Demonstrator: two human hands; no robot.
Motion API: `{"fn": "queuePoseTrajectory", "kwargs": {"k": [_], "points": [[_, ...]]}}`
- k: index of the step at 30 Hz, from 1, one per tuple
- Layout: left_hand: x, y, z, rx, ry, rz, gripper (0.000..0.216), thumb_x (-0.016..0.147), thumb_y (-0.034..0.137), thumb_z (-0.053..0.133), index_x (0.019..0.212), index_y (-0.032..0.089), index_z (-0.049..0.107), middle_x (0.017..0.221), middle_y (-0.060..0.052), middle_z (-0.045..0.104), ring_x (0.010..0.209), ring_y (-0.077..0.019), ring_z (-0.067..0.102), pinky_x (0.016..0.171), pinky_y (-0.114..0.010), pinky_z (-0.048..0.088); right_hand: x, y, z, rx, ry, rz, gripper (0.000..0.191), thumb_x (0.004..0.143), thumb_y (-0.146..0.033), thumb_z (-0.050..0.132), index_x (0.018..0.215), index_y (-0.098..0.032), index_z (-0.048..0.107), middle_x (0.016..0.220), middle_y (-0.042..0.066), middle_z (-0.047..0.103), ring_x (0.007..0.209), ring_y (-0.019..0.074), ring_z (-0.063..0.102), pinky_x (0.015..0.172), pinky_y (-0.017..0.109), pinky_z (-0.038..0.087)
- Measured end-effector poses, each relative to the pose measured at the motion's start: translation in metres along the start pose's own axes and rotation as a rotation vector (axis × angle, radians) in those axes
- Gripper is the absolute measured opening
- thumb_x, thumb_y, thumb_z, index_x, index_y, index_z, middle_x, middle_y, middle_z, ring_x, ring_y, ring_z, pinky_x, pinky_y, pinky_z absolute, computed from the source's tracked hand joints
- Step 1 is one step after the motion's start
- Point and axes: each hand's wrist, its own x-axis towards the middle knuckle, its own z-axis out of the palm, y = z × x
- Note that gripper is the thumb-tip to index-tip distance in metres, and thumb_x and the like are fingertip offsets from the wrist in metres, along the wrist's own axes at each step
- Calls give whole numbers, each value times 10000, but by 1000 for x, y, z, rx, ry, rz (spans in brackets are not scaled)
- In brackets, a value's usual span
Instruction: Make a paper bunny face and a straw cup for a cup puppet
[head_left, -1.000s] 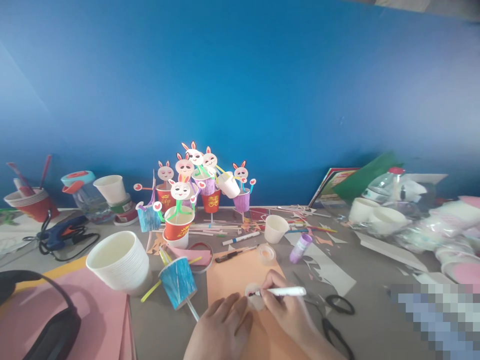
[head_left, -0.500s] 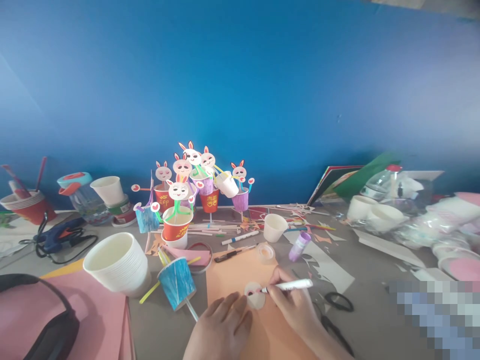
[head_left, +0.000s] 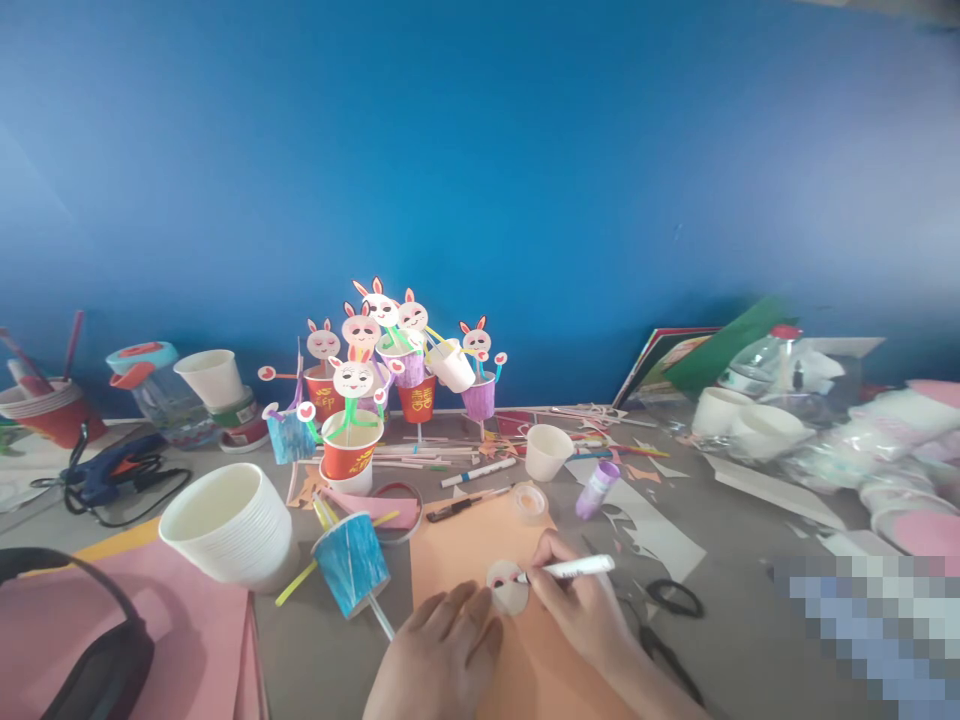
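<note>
A small white paper circle (head_left: 511,600) with drawn dark eyes and some pink lies on an orange sheet of paper (head_left: 446,545). My left hand (head_left: 442,648) rests flat on the sheet, its fingertips at the circle's left edge. In my right hand (head_left: 583,612) is a white marker (head_left: 581,567), its dark tip on or just above one of the eyes. Left of my hands lies a blue-coloured paper cup (head_left: 352,566) on its side, with yellow and white straws. Above the sheet are a black pen (head_left: 450,508) and a roll of clear tape (head_left: 530,502).
Rabbit-faced paper cup figures (head_left: 352,440) stand near the blue wall. A stack of white cups (head_left: 232,530) and pink paper (head_left: 187,630) are left. Right are a glue stick (head_left: 598,490), black scissors (head_left: 675,598), paper scraps and bagged cups (head_left: 862,445). A blue glue gun (head_left: 112,470) lies far left.
The marker and my right hand have shifted slightly at the circle's eye. My left hand stays in place. The whole view has moved a little.
</note>
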Motion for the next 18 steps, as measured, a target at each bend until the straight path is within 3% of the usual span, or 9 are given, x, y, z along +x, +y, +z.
{"fn": "queuePoseTrajectory", "kwargs": {"k": [8, 18], "points": [[4, 0, -4, -13, 49, -12, 138, 958, 230, 528, 981, 222, 664, 1070, 19, 776, 963, -194, 716, 755, -306, 540, 0, 0, -1, 14, -14, -17, 210, 842, -283, 491, 658, -265, 390, 552, -75, 347, 490, 134, 325, 455, 245, 259], [1, 0, -1, -9, 15, -7, 173, 973, 258, 510, 1000, 227, 679, 1108, 8, 758, 1013, -189, 680, 784, -305, 526, 2, -2, 0, -16, -4, -14, 212, 826, -274, 504, 646, -263, 393, 531, -76, 358, 477, 133, 347, 446, 238, 277]]}}
